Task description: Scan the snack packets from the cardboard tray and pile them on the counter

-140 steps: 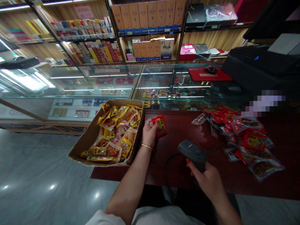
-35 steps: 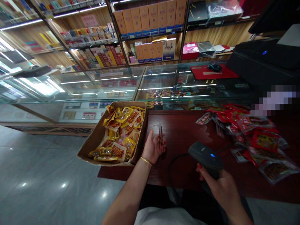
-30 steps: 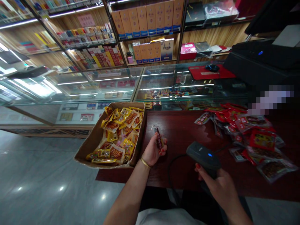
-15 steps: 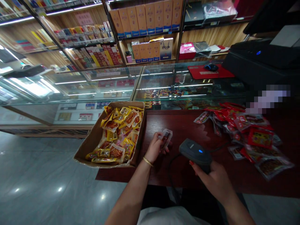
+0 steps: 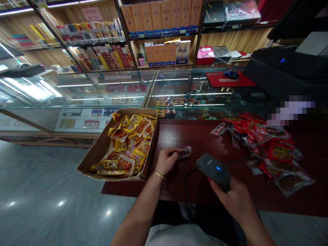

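Note:
My left hand (image 5: 166,161) pinches a small clear snack packet (image 5: 184,152) by its near end, just above the dark red tabletop (image 5: 176,131). The packet is seen at a slant, so its print cannot be read. In my right hand (image 5: 235,194) is a black barcode scanner (image 5: 212,167) with a blue light on top; its head points toward the packet, a short way apart. To the left of my left hand stands a cardboard box (image 5: 89,160) holding several yellow snack packets (image 5: 137,123). A pile of red and clear snack packets (image 5: 275,147) lies to the right.
Behind the tabletop runs a glass display counter (image 5: 123,85). On it rest a red mouse pad (image 5: 217,79) with a computer mouse (image 5: 231,74), and a black machine (image 5: 287,71) at the right. The scanner's cable (image 5: 186,181) curls over the table. Shelves with boxes line the wall.
My left hand has turned the packet from nearly upright to lying more flat and pointing right. The scanner is held almost in the same place.

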A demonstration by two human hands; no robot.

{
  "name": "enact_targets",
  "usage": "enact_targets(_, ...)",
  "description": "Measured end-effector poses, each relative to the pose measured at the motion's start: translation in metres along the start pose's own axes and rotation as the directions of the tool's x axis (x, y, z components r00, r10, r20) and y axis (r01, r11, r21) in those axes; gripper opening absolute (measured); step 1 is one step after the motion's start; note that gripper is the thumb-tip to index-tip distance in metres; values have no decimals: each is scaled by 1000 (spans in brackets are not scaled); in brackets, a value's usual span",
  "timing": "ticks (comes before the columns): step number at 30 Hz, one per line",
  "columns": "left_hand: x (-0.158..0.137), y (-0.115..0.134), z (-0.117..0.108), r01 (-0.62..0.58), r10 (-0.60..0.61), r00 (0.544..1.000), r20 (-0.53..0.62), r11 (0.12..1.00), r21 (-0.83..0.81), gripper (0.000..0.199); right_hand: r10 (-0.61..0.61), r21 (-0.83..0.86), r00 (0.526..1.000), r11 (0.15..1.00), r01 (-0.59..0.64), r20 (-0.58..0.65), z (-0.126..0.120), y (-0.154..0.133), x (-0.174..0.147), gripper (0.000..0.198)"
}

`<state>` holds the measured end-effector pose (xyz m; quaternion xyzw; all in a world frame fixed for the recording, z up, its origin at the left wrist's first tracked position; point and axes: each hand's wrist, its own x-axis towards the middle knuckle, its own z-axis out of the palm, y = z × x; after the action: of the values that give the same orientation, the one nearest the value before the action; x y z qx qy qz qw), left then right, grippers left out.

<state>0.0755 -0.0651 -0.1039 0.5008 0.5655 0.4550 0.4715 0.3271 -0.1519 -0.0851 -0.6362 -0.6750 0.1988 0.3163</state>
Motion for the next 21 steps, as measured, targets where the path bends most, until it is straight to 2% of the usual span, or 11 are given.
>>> enact_targets(5, 2, 1, 0, 47, -46, 998, -41, 999, 17, 25, 0, 10, 1000, 1000, 0, 10, 1, 2, -2, 27)
enact_targets(12, 4, -4, 1, -1, 1, 1000, -30, 1000, 12, 28, -15, -14, 1000, 1000, 15, 3, 2, 8, -5, 31)
enact_targets(17, 5, -6, 2, 20, -19, 999, -40, 999, 34, 30, -32, -7, 999, 999, 32, 10, 4, 10, -6, 31)
enact_targets(21, 4, -2, 1, 33, -31, 999, -29, 997, 76, 31, 7, 11, 1000, 1000, -7, 1, 4, 9, -4, 29)
